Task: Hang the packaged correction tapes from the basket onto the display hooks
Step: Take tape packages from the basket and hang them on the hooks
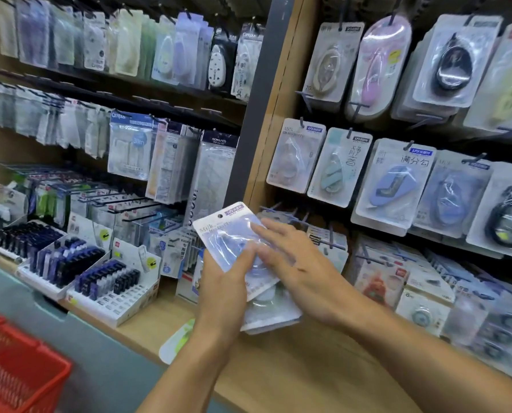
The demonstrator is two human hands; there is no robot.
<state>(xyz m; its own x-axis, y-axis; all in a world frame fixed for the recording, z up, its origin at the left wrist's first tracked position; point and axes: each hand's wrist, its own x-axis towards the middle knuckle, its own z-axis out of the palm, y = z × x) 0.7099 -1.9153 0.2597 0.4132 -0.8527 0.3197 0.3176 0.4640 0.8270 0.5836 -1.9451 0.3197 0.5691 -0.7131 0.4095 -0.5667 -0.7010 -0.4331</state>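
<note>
The red basket (16, 368) sits low at my left, well apart from my hands. My left hand (223, 281) grips a small stack of packaged correction tapes (231, 234) from below, long axis tilted up-left, hang hole topmost. My right hand (296, 263) lies flat-fingered across the front pack. The bare display hooks (278, 208) stand just beyond, up-right, nearer my right hand.

The left hand (225, 281) gripped a small stack of packaged correction tapes (234, 234) in front of the wooden shelf (278, 368), thumb curled over the top pack. The right hand (296, 263) lay across them with fingers straight. A red basket (16, 368) sat low at the left, and more packs hung on hooks (409, 144) to the right.
</note>
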